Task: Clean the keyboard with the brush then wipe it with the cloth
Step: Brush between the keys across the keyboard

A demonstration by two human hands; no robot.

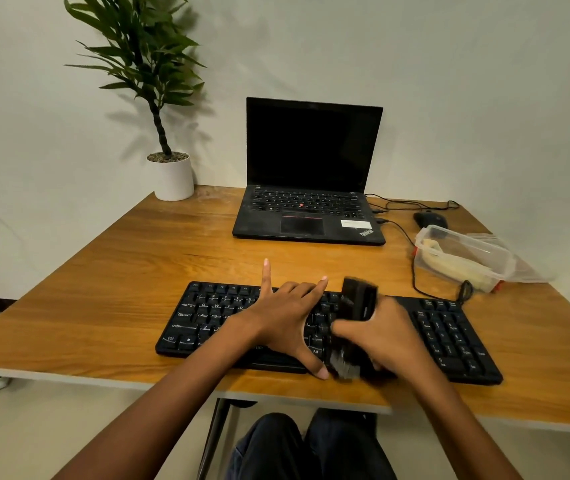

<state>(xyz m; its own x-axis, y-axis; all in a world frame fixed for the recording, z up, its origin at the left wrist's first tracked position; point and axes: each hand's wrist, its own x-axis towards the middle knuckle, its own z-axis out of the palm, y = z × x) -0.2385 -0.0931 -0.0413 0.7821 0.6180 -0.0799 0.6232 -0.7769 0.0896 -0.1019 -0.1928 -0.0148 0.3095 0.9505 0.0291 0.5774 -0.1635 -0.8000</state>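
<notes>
Keyboard (449, 336) on table (131, 271), near front edge. Left hand (285, 317) flat on keyboard's middle, fingers straight and spread, thumb at its near edge. Right hand (392, 336) just right of it, curled round black brush (359, 303), motion-blurred; bristles down at keyboard's near edge. Yellowish cloth (456, 263) in clear box (500, 268) behind keyboard's right end. Laptop (311, 150) behind keyboard, open, screen dark. Mouse (429, 219) farther behind keyboard's right end. Plant (172, 176) far behind keyboard's left.
</notes>
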